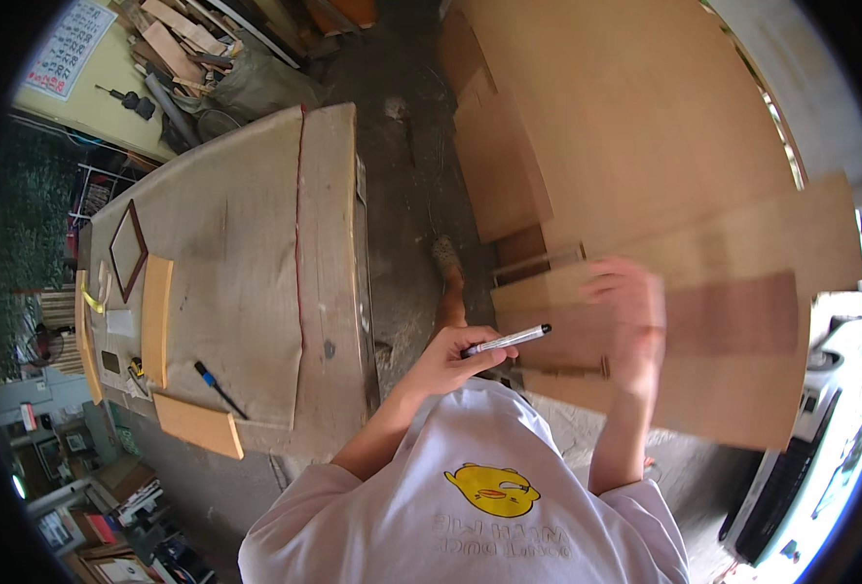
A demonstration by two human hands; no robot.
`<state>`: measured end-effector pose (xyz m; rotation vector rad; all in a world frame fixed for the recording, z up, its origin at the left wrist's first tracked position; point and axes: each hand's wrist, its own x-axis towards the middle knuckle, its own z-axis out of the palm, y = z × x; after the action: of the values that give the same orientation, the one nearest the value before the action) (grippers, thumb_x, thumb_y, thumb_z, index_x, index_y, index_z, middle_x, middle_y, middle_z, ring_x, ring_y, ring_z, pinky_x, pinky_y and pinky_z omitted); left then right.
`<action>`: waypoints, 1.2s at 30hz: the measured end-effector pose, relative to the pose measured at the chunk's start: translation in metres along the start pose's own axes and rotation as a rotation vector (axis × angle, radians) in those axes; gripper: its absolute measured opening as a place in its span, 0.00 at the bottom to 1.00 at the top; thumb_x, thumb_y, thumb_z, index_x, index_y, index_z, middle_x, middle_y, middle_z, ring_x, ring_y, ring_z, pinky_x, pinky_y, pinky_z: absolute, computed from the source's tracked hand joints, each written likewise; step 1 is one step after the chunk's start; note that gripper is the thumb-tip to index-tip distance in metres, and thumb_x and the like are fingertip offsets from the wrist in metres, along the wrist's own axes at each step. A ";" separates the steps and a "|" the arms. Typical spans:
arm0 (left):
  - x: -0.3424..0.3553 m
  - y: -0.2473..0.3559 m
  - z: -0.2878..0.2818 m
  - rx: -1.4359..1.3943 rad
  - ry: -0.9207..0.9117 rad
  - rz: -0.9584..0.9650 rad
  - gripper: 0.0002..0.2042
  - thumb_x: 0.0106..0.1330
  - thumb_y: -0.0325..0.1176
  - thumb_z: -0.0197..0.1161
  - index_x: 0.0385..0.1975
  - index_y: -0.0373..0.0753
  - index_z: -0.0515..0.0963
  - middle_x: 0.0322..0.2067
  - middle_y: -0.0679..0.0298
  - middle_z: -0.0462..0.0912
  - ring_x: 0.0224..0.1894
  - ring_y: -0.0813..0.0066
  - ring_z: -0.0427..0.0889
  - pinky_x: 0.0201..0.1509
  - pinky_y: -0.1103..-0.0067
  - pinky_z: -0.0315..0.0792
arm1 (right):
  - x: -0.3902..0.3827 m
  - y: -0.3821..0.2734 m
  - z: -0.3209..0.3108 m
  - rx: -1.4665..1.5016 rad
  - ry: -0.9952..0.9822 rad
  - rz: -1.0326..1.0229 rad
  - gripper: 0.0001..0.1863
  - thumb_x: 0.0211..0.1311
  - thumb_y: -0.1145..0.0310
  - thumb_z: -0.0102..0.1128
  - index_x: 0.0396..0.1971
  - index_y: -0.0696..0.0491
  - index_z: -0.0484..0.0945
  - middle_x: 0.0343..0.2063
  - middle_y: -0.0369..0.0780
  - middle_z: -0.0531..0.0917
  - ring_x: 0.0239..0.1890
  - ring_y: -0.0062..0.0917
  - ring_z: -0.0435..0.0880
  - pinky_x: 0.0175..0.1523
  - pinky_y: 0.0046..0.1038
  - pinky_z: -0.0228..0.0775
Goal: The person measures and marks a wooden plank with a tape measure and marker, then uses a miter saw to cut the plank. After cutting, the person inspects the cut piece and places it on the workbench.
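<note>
A marker pen (509,341) with a pale barrel and black ends points up to the right. My left hand (450,362) is closed around its lower part, in front of my white shirt. My right hand (633,307) is raised to the right of the pen, apart from it and blurred by motion. Its fingers look stretched out, with nothing visible in them. Behind it are large brown wooden panels (645,117); whether the hand touches any cannot be told.
On the left stands a covered workbench (256,224) with curved wooden pieces (156,321), a dark diamond-shaped frame (129,251), a blue-and-black tool (220,389) and a tape measure (137,370). Wood scraps (178,39) are piled behind it. A vehicle (801,448) shows at the right.
</note>
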<state>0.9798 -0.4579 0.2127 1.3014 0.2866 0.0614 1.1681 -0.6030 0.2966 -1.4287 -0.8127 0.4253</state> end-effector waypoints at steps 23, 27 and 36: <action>0.422 0.158 -0.460 0.301 0.400 -0.072 0.14 0.72 0.41 0.56 0.36 0.35 0.78 0.18 0.64 0.70 0.23 0.81 0.66 0.27 0.77 0.65 | 0.638 0.270 0.192 0.092 -0.933 0.388 0.16 0.73 0.66 0.50 0.55 0.55 0.72 0.40 0.37 0.79 0.42 0.21 0.78 0.49 0.27 0.73; 0.547 0.185 -0.547 0.350 0.381 -0.104 0.15 0.73 0.40 0.55 0.39 0.32 0.78 0.22 0.57 0.78 0.25 0.75 0.74 0.33 0.74 0.71 | 0.782 0.297 0.251 -0.008 -0.967 0.370 0.20 0.75 0.61 0.47 0.59 0.55 0.73 0.43 0.38 0.78 0.46 0.24 0.77 0.50 0.29 0.72; 0.746 0.288 -0.764 0.246 0.552 -0.122 0.17 0.74 0.41 0.53 0.29 0.34 0.76 0.18 0.68 0.73 0.22 0.82 0.70 0.27 0.82 0.65 | 1.139 0.316 0.312 0.335 -0.541 0.332 0.25 0.78 0.55 0.35 0.47 0.61 0.77 0.38 0.44 0.85 0.44 0.27 0.83 0.53 0.31 0.71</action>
<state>1.5455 0.4919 0.1774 1.4916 0.8661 0.2912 1.7754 0.4564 0.2426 -1.1416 -0.8772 1.1824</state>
